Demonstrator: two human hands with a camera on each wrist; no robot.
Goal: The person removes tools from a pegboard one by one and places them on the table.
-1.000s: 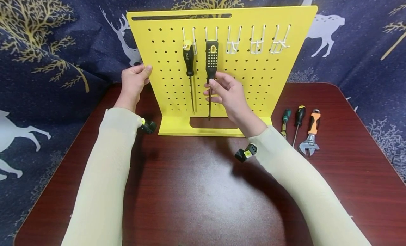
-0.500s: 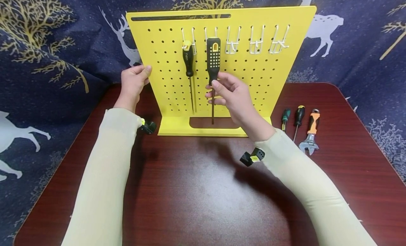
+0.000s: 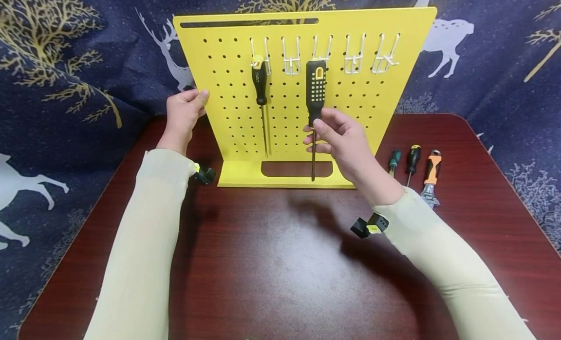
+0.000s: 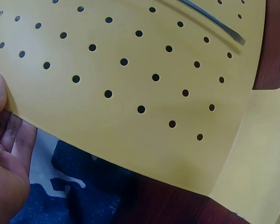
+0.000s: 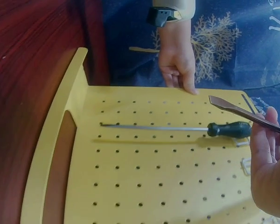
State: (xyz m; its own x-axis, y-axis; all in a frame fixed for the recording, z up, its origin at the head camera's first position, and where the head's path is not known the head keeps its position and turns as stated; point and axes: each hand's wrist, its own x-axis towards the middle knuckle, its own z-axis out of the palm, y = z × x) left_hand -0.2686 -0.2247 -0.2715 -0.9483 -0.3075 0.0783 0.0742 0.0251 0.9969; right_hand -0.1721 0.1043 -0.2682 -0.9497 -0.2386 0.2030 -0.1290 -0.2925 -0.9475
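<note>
Upright on the table, the yellow pegboard has its left edge gripped by my left hand, thumb in front and fingers behind. My right hand pinches a flat-blade screwdriver low on its black, yellow-dotted handle, blade downward, in front of the board's middle hook. In the right wrist view its flat tip shows in front of the board. Another black screwdriver with a yellow end hangs from the leftmost white hook; the second hook holds nothing.
Right of the board on the dark red table lie a green-handled tool, a black screwdriver and an orange-handled adjustable wrench, partly behind my right sleeve. A patterned blue cloth hangs behind.
My right hand has drawn the dotted screwdriver away from the second hook and carried it right and toward me. The left hand keeps its place on the board's edge.
</note>
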